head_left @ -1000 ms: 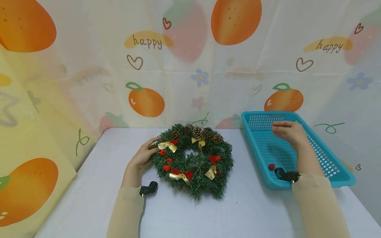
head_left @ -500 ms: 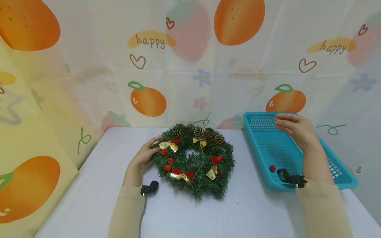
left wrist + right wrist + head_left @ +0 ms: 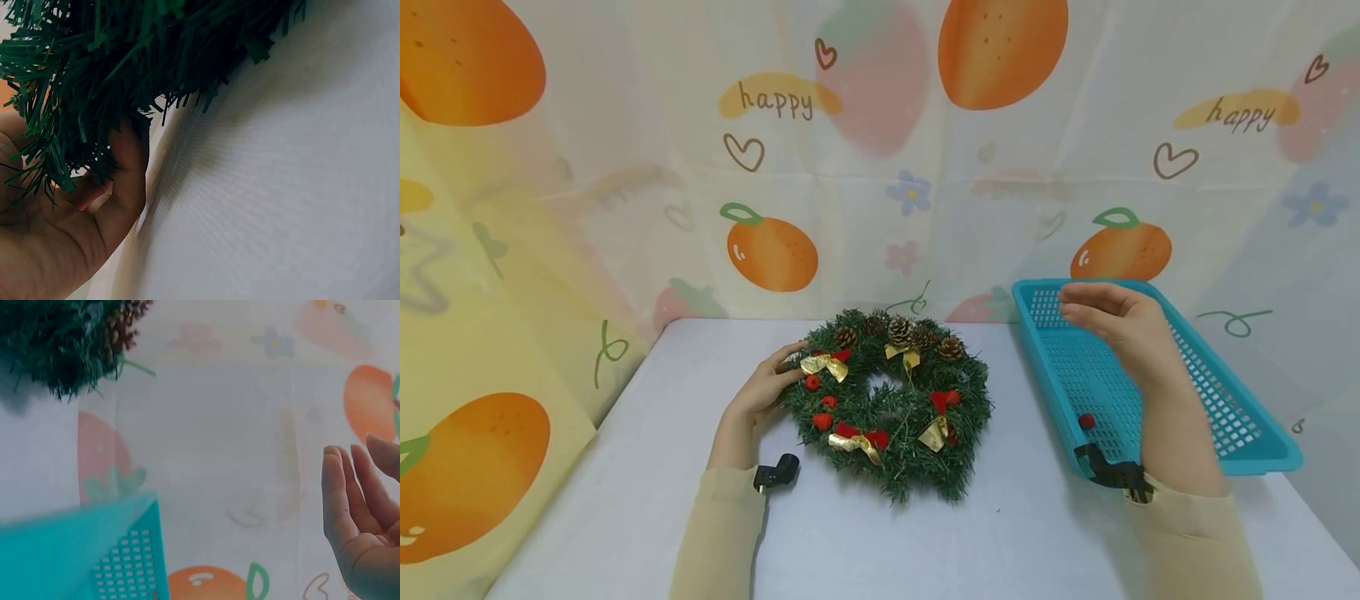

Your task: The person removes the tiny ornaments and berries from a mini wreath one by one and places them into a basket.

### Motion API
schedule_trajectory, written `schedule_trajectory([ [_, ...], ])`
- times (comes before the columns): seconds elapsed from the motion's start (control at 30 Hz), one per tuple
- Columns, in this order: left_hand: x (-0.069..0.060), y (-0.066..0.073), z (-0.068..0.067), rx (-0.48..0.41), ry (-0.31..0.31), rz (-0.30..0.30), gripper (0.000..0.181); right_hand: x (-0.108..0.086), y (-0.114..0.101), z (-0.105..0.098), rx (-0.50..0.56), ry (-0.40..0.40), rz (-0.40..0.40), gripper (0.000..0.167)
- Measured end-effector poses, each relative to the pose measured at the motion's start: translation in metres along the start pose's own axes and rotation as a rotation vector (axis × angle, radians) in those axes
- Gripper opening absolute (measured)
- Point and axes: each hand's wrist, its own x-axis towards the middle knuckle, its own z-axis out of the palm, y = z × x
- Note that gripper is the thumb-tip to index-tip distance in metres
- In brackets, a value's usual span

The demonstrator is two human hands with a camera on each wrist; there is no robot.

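Head view, wreath (image 3: 895, 427): resting on the white table (image 3: 647, 467) at mid-frame, pine cones (image 3: 899, 332) along the upper arc, gold bow (image 3: 855, 447) at lower left.
Head view, left hand (image 3: 765, 390): gripping the wreath's left edge.
Head view, right hand (image 3: 1123, 325): raised above the blue basket (image 3: 1093, 371), fingers loosely bent, nothing visibly held.
Head view, red berry (image 3: 1086, 422): inside the basket, near its left wall.
Wreath hazard: likely sliding or twisting under an uneven pull from one side.
Basket hazard: possible snagging of the right wrist camera (image 3: 1108, 472) on the near-left corner if lowered.
Room: table surface between wreath and basket, apparently ample for passing; patterned backdrop (image 3: 850, 187) close behind the pine cones.
Left wrist view, grip: needles between thumb and fingers at left; fingertips hidden, firmness impossible to tell.
Left wrist view, margin: white surface along the wreath's right edge.
Right wrist view, right hand: cropped at right, fingers extended, touching nothing visible.
Right wrist view, gap: wreath upper left, basket corner lower left, well apart.
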Motion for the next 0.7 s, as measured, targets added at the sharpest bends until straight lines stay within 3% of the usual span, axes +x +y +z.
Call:
schedule_trajectory([
  [0.3, -0.001, 0.001, -0.003, 0.043, 0.017, -0.014, 0.059, -0.019, 0.009, 0.029, -0.054, -0.049, -0.088, 0.031],
  [0.7, 0.0, 0.001, -0.001, 0.079, 0.011, 0.019, 0.059, -0.027, 0.029, 0.071, -0.171, -0.095, 0.046, 0.043],
])
